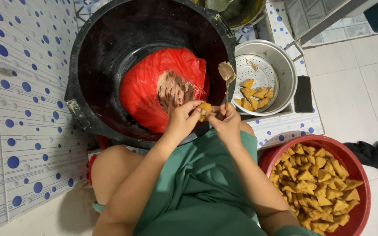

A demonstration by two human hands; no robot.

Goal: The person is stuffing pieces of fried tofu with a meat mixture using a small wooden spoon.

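- Left hand (181, 119): grip pinched on 1 golden-brown tofu piece (204, 109), fingers curled about it, held over the near rim of the black tub (84, 57).
- Right hand (227, 122): grip pressed together around the handle of a spoon (226, 72), just beside the tofu piece; the bowl of the spoon points away from the body and carries a lump of pale beige paste.
- Tofu piece: small, triangular, fried to an orange-brown skin; whether it is slit open cannot be told.
- Red plastic bag (154, 85): lies inside the black tub, crumpled and glossy, opened at the top onto a mound of pinkish-brown paste (173, 89); no label shows on it.
- Metal steamer pot (285, 70): stands just right of the tub, rims nearly touching; its perforated tray holds about 7 tofu pieces (254, 94) along the near side, the far part bare.
- Red basin (359, 170): on the floor beside the right forearm, heaped with many similar triangular tofu pieces (313, 188).
- Dark flat rectangular object (303, 94): lies just right of the steamer pot on the dotted tile ledge.
- Edges and room: white tiles with blue dots (18, 131) close in on the left; plain pale floor tiles (351, 87) lie open to the right; the hands work in the narrow gap between tub rim and green garment (206, 175).
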